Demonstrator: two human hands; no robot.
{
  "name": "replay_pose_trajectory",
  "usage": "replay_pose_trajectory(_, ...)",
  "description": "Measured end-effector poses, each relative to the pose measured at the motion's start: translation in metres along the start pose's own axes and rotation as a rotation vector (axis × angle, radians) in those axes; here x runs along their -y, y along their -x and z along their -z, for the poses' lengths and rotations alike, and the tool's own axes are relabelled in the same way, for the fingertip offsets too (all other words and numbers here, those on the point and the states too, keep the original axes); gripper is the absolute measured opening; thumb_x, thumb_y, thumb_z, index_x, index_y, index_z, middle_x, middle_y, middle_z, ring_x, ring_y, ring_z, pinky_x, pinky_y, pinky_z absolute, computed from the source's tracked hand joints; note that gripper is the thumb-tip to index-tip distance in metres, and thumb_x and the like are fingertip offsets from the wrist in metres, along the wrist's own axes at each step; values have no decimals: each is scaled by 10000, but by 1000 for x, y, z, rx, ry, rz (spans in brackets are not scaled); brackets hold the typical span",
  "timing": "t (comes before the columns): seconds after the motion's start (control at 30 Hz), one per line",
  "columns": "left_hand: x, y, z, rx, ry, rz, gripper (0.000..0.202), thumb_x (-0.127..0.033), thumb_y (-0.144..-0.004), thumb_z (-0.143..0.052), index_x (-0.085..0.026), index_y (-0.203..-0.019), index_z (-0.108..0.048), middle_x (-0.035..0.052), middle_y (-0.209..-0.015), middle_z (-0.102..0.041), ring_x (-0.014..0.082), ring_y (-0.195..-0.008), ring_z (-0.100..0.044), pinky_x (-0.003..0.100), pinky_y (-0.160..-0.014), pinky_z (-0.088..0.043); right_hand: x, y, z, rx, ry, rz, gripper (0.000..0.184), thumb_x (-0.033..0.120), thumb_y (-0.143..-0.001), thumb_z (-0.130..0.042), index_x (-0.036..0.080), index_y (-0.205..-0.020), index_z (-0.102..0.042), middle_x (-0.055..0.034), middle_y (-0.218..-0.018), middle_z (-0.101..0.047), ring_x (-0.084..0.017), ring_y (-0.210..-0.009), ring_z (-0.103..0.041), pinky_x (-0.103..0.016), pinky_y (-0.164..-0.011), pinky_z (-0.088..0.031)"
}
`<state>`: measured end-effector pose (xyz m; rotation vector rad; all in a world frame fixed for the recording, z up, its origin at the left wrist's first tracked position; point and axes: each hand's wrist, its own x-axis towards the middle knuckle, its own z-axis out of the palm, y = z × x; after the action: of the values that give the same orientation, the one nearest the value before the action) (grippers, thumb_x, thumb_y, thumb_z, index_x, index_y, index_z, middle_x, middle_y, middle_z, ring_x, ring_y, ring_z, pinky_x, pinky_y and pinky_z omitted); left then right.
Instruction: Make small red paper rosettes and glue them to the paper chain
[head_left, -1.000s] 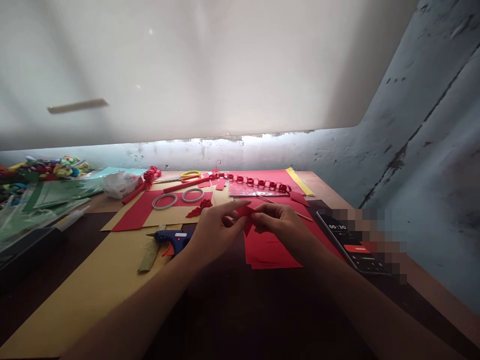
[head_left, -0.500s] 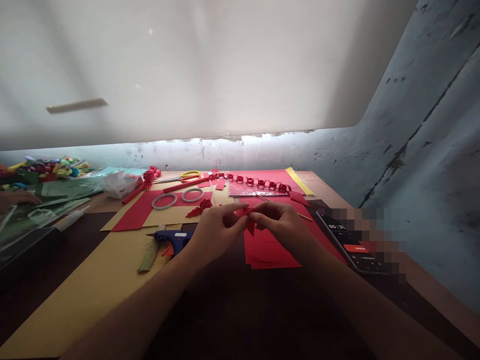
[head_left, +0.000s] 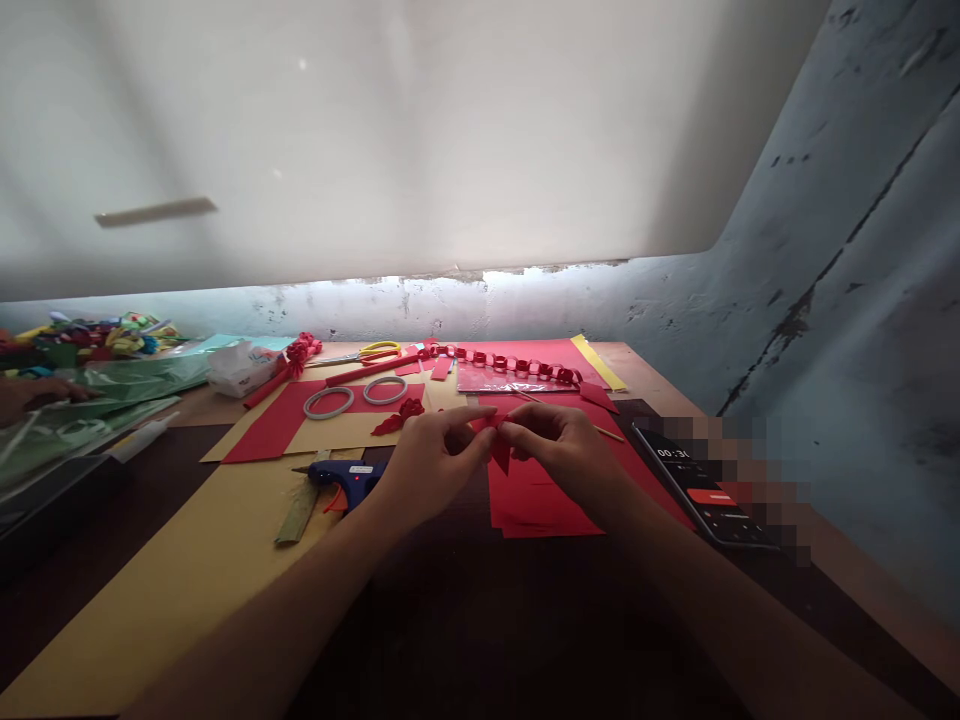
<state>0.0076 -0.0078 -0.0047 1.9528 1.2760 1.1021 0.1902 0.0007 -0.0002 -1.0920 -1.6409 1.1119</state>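
My left hand and my right hand meet over the table and pinch a small red paper piece between their fingertips. The piece hangs just above a stack of red paper sheets. A blue glue gun lies left of my left wrist. A red paper chain stretches across the far side of the table.
Two white rings, yellow-handled scissors and a rolled red paper flower lie at the back. A phone showing a timer rests at the right. Green sheets and another person's hand are at the far left. Yellow paper covers the near left.
My fingertips have closed in tighter on the red piece. Another person's hand has come into view at the far left edge over the green sheets.
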Motion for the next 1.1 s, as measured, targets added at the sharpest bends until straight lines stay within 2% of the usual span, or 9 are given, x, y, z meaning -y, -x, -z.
replay_pose_trajectory(0.4,0,0,0,-10,-8,2,332,-376,-921,-595,-177,-1140,-745,-5,-645,-702,129,-564,-607,241,-568,-447,-5,-3,0,-10,44,56,212,377,-875,-651,180,-833,-714,-30,-762,-686,-168,-740,-587,-307,-690,-457)
replay_pose_trajectory(1.1,1,0,-1,-30,-36,-22,316,-347,-894,-632,-185,-1136,-755,-20,-590,-655,123,-537,-575,241,-550,-413,-7,-2,-3,-21,46,37,173,327,-863,-637,178,-805,-703,-24,-724,-680,-158,-694,-582,-302,-666,-456)
